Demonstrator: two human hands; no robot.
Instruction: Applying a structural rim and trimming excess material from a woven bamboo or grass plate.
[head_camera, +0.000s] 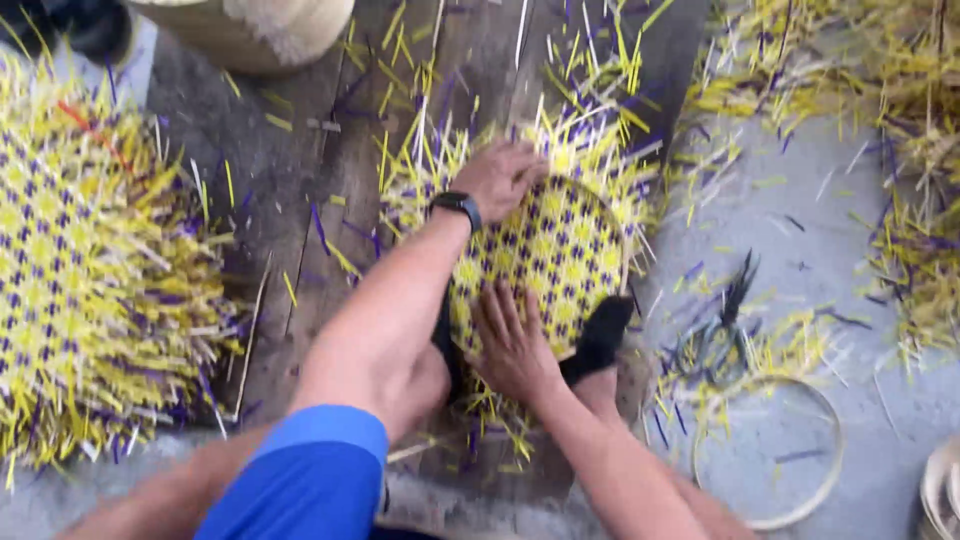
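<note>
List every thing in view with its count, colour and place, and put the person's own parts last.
woven mat: one, yellow and purple, centre, on the wooden boards
stack of woven mats: one pile, yellow and purple, far left
loose strips: many, yellow and purple, scattered, thickest upper right
scissors: one pair, dark, right of the mat
hoop: one, pale, lower right on the grey floor
wristwatch: one, black, on the left wrist
left hand: on the mat's top edge
right hand: flat on the mat's lower edge

A round yellow-and-purple woven mat (555, 255) (strip ends fraying outward) lies flat on planks.
</note>
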